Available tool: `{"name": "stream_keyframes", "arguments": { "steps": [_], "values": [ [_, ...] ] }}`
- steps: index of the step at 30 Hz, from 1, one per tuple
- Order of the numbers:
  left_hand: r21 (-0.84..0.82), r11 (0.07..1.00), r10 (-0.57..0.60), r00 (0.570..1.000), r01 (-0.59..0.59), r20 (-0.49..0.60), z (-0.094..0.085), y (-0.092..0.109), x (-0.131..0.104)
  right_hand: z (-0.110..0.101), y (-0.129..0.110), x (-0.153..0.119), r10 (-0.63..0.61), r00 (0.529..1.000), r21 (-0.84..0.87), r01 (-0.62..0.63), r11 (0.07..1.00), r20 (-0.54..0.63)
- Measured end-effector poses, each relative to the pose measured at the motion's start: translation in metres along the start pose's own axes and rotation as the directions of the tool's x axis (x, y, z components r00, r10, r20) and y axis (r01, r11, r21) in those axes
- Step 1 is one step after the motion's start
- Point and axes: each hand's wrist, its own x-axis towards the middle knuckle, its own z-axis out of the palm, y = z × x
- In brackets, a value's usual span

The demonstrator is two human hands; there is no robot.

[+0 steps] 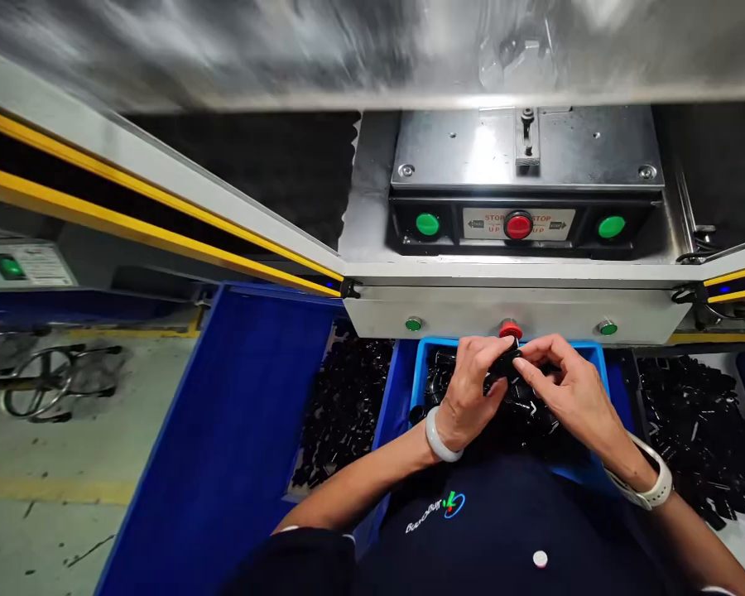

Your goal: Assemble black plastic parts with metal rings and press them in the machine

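Observation:
Between my two hands is a small black part [504, 364], largely covered by the fingers, so its exact kind does not show. My left hand [473, 385] has its fingers closed around it. From the other side, my right hand [568, 385] pinches at the same part with thumb and forefinger. Both hands are above a light blue bin [598, 364] that holds many glossy black pieces [531, 407]. Just beyond the fingertips, a red button [510, 329] sticks out from the machine's front panel.
A press fixture [459, 153] stands ahead, with a control box of green buttons [428, 224] and a red stop button [518, 225]. Yellow-edged guards [223, 252] flank it. Black pieces fill a dark blue container [223, 414] at left and lie in a heap [699, 422] at right.

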Motion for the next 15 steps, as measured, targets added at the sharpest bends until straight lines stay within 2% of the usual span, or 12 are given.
{"name": "stream_keyframes", "arguments": {
  "steps": [4, 7, 10, 12, 13, 14, 15],
  "values": [
    [-0.126, 0.986, -0.098, 0.993, 0.105, 0.062, -0.001, -0.002, 0.011, -0.001, -0.004, 0.010, 0.022, 1.000, 0.020, -0.021, 1.000, -0.023],
    [-0.246, 0.941, -0.222, 0.973, 0.231, 0.064, -0.003, -0.006, 0.024, -0.002, -0.010, 0.020, 0.003, 0.998, 0.012, -0.002, 1.000, -0.070],
    [-0.378, 0.855, -0.373, 0.927, 0.353, 0.022, -0.012, -0.015, 0.054, -0.016, -0.027, 0.040, -0.052, 0.998, 0.072, 0.051, 0.996, 0.018],
    [-0.449, 0.816, -0.426, 0.904, 0.365, -0.040, -0.024, -0.024, 0.085, -0.032, -0.050, 0.069, -0.146, 0.989, 0.075, 0.144, 0.987, 0.017],
    [-0.462, 0.818, -0.430, 0.898, 0.342, -0.098, -0.030, -0.030, 0.104, -0.041, -0.065, 0.089, -0.228, 0.972, 0.026, 0.230, 0.973, -0.055],
    [-0.458, 0.832, -0.424, 0.891, 0.312, -0.163, -0.037, -0.036, 0.124, -0.049, -0.083, 0.113, -0.332, 0.930, -0.070, 0.325, 0.943, -0.158],
    [-0.444, 0.848, -0.415, 0.882, 0.288, -0.222, -0.044, -0.044, 0.146, -0.056, -0.102, 0.140, -0.436, 0.858, -0.206, 0.391, 0.897, -0.270]
  ]
}}
